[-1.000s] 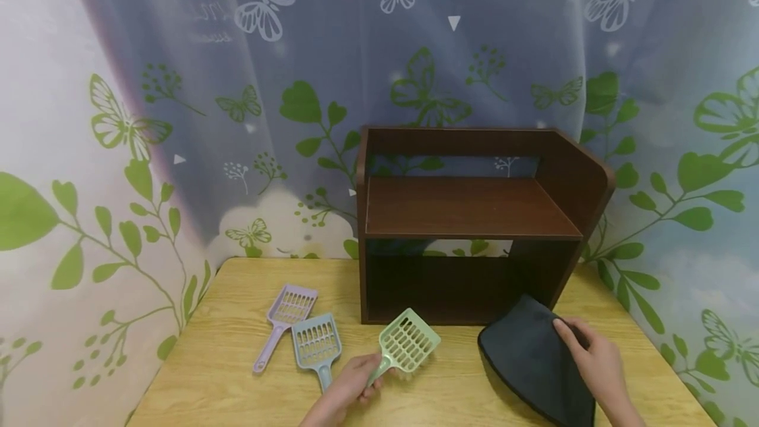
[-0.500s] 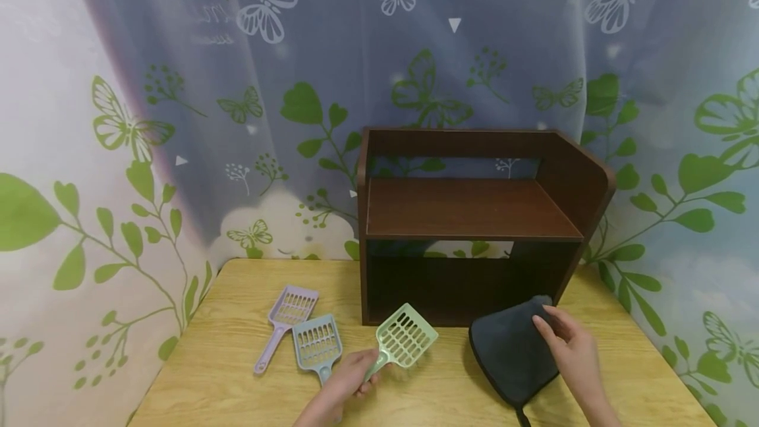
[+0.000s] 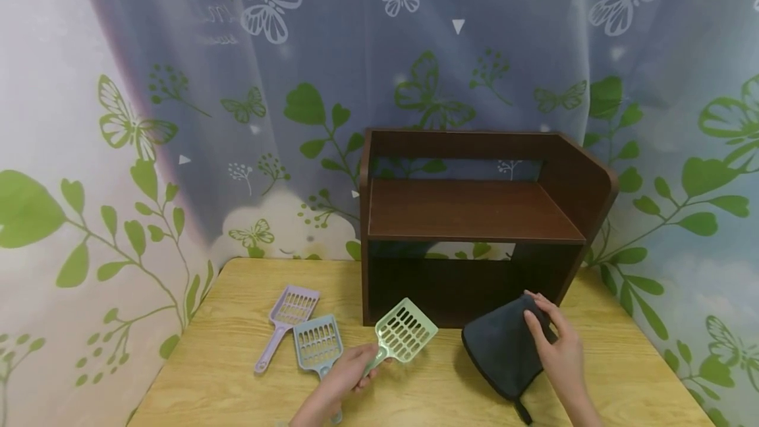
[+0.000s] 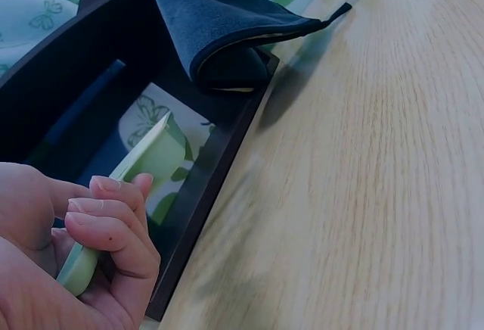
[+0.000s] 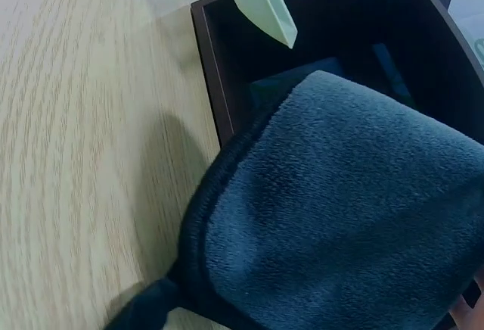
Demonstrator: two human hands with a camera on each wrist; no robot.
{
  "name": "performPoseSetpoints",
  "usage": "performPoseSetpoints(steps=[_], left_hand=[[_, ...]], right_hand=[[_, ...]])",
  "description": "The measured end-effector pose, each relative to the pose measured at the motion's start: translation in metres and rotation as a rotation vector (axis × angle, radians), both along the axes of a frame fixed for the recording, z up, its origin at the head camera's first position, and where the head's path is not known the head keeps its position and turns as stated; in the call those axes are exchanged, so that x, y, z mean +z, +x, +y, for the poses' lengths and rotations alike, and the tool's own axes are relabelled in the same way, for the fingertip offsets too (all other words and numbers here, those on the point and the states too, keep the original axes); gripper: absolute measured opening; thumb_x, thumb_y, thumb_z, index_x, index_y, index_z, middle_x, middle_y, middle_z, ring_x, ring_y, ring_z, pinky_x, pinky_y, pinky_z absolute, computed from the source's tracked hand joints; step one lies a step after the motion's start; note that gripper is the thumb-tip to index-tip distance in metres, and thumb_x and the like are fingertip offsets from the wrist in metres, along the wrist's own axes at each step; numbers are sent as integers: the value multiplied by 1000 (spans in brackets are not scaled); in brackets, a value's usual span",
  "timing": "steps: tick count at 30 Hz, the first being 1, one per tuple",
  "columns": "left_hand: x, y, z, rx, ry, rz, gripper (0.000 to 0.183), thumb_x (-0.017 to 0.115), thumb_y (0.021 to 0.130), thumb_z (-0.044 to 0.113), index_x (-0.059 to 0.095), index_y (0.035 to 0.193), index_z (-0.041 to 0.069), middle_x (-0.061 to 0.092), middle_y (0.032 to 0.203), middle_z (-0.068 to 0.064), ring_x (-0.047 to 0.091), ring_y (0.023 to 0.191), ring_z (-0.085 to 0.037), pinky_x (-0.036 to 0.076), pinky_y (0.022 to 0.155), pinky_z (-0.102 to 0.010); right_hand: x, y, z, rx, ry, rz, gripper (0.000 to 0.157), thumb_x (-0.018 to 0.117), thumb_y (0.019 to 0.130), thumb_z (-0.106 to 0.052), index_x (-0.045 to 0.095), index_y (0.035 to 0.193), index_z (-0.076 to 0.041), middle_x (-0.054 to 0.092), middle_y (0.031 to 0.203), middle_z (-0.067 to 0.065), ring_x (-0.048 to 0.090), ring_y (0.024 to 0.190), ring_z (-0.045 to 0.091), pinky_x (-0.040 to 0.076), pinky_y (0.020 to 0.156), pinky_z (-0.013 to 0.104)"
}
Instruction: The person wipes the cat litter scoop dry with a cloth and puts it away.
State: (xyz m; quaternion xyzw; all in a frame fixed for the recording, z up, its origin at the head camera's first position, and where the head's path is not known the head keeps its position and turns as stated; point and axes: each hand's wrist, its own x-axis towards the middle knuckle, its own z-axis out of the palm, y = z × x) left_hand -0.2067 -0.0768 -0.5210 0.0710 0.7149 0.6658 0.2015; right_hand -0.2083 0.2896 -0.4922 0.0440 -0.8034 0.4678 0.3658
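In front of the brown shelf (image 3: 474, 211), the left hand (image 3: 350, 371) grips the green scoop (image 3: 396, 342) by its handle; the long scoop slants, holey head toward the shelf. Before the shelf's right end, the right hand (image 3: 560, 351) pinches the dark cloth (image 3: 501, 348) (its loop (image 3: 522, 410) points away).

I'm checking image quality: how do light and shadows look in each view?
Head view: warm-toned light on the table; left wrist view: dimmer, bluish, soft shadow near the dark cloth; right wrist view: also bluish, soft shadow beside the dark cloth.
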Motion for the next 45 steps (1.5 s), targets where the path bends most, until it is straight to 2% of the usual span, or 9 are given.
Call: performPoseSetpoints(steps=[6,10,12,20,25,31,38,42,45], left_hand=[[2,0,1,-1,3,6,47,41,110,31,62,125,-9,50,72,3,37,53,-1,30,47,-12],[5,-1,1,-13,11,13,50,39,110,32,61,127,-9,50,73,3,36,53,-1,30,47,-12],[6,-1,1,-19,9,17,50,38,111,33,61,127,-9,50,72,4,36,53,0,30,47,-12],[12,-1,4,-31,-7,25,49,39,111,33,61,127,-8,51,73,4,37,56,-3,30,50,-15],[15,-1,7,-21,-23,14,52,39,110,38,63,124,-6,51,73,5,37,56,-3,31,51,-15],[21,2,12,-9,-21,-13,49,37,111,36,65,121,-3,49,72,6,37,55,-2,31,51,-15],[29,4,18,-37,-37,24,50,35,111,35,63,124,-5,49,72,5,36,54,-3,32,51,-15],[30,4,23,-36,-11,30,49,35,111,34,62,125,-4,48,73,4,36,54,-3,31,50,-15],[32,3,26,-22,16,28,46,36,111,34,63,122,-2,48,73,4,36,54,-3,30,50,-15]], right_hand=[[2,1,-9,-23,-43,-41,24,67,96,0,68,119,-2,62,113,-13,52,105,-11,38,88,4],[3,-1,-13,-17,-36,-83,24,64,100,-6,66,123,-6,56,114,-26,50,108,-13,35,91,4],[3,-2,-15,-23,-19,-110,24,63,101,-10,65,125,-8,56,116,-26,48,108,-15,35,90,4],[8,-10,-23,61,51,-179,31,64,102,-20,58,131,-13,66,121,2,52,107,-15,41,87,5],[20,-18,-28,91,153,-12,32,71,95,-10,69,126,-18,70,116,2,58,106,-5,42,90,7],[38,-30,-46,109,320,222,38,82,80,0,77,113,-19,68,96,-1,57,89,16,41,83,28],[40,-37,-83,193,500,318,34,83,79,-15,78,111,-24,66,97,-4,54,83,16,37,79,36],[35,-35,-105,229,538,315,28,80,85,-21,77,113,-23,68,99,-7,54,85,15,38,81,37],[28,-31,-119,239,534,300,33,82,83,-19,74,116,-18,71,101,-6,58,87,15,42,84,38]])
